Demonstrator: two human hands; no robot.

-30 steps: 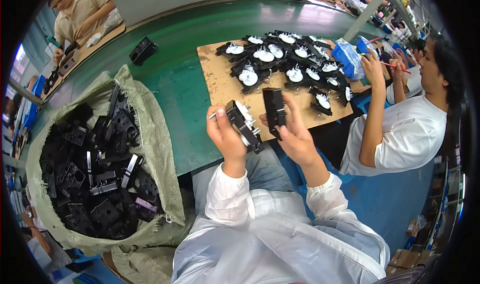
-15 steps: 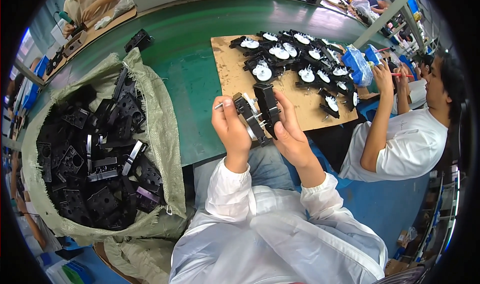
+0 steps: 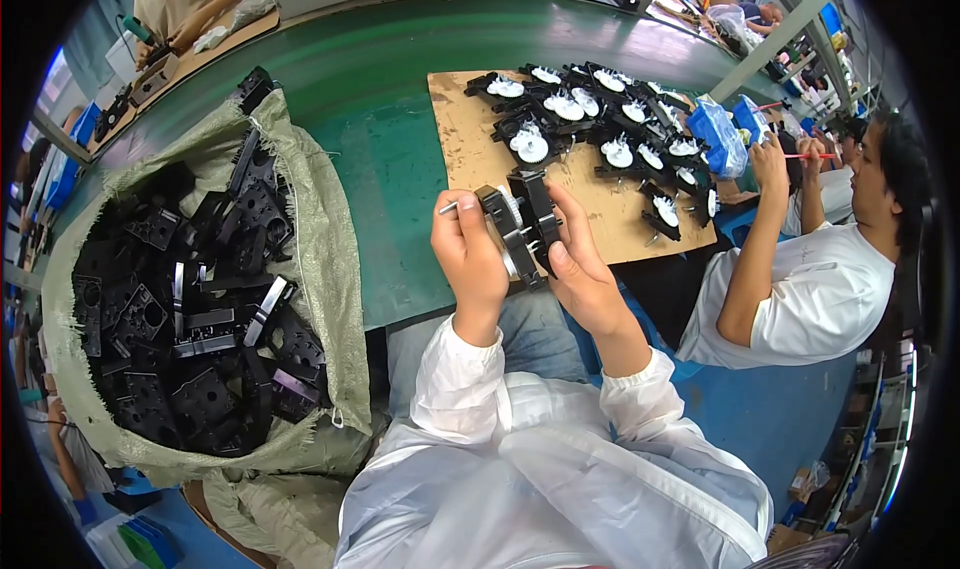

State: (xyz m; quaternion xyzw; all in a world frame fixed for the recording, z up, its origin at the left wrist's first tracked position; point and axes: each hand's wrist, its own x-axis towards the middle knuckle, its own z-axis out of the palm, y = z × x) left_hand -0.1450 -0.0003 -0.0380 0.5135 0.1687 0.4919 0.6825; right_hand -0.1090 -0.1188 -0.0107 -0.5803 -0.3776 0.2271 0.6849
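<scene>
My left hand (image 3: 470, 274) is closed around a black plastic gear housing (image 3: 503, 231) with white gears on its inner side and a metal shaft (image 3: 449, 208) sticking out past my thumb. In my right hand (image 3: 592, 284) is a matching black plastic housing half (image 3: 537, 212), its inner face turned toward the first. The two parts stand almost face to face above the table edge, in front of my lap. Only a narrow gap shows between them, and whether they touch cannot be made out.
An open woven sack (image 3: 345, 299) full of black plastic housings (image 3: 215, 389) stands at the left. On a cardboard sheet (image 3: 465, 129) lie several black assemblies with white gears (image 3: 528, 144). A blue bin (image 3: 715, 139) and a seated co-worker (image 3: 810, 289) are at the right.
The two housing parts have come closer together between my hands. A loose black housing on the green surface beyond the sack has shifted left, toward the sack's rim.
</scene>
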